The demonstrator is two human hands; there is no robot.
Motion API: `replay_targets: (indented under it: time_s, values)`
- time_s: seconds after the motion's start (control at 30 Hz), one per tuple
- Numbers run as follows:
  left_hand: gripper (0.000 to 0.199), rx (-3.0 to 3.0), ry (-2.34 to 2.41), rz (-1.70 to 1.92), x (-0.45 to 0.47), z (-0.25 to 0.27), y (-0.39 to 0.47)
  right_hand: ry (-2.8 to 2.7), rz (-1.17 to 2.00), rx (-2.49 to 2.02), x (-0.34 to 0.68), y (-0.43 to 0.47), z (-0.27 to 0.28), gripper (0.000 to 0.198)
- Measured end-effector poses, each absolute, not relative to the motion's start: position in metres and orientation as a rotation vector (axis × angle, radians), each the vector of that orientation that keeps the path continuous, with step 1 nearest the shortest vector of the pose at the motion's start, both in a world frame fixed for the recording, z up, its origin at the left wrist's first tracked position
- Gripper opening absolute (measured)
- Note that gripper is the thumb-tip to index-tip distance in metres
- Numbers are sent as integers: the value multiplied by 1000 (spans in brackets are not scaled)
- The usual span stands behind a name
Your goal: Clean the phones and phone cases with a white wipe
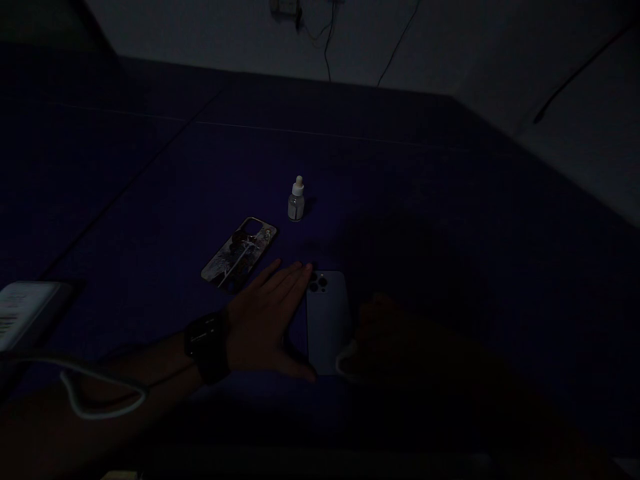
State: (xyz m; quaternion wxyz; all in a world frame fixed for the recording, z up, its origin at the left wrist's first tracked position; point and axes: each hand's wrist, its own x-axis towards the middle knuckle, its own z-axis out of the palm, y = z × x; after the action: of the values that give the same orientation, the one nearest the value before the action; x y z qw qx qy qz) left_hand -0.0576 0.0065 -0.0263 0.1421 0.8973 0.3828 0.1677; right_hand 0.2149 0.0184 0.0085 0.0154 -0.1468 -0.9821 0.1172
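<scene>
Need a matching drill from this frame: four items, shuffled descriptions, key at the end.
Items:
1. phone
2. phone case
3. dropper bottle
4. watch

Descriptions:
A. standing upright, white-topped
B. black, being worn
C. lying between the left hand and the right hand, lenses facing up
D. lying flat, patterned, with a cutout at one end

Pairs: 1-C, 2-D, 3-A, 4-B

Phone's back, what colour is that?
The phone looks bluish grey in dim light, seen best in the head view.
</scene>
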Motion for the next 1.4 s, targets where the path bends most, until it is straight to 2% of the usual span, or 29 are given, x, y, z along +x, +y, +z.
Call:
replay_targets:
  time_s: [0.1, 0.23, 0.43, 0.63, 0.83, 1.03, 1.2, 1.4]
  values:
    - [141, 2601, 1100, 495, -58, -27, 6, -3000, 479, -502, 211, 19, 6, 19]
    - [142, 2596, 1111, 471, -58, -27, 7, -3065, 433, -622, 215, 23, 12, 11]
    - [142, 2605, 1122, 442, -57, -26, 6, -3034, 565, -467, 209, 19, 13, 12]
    - [142, 2628, 1124, 440, -57, -25, 7, -3042, 487, -606, 211, 23, 12, 13]
    - [140, 2629, 1112, 446, -58, -23, 7, -3054, 545, -456, 206, 19, 9, 15]
    - [141, 2610, 1114, 457, -58, -26, 6, -3066, 509, -670, 210, 23, 16, 9]
    - [140, 2616, 1104, 454, -58, -26, 7, -3081, 598, -512, 204, 19, 15, 8]
    - [140, 2605, 1121, 444, -58, -26, 6, -3046, 531, -551, 202, 21, 8, 13]
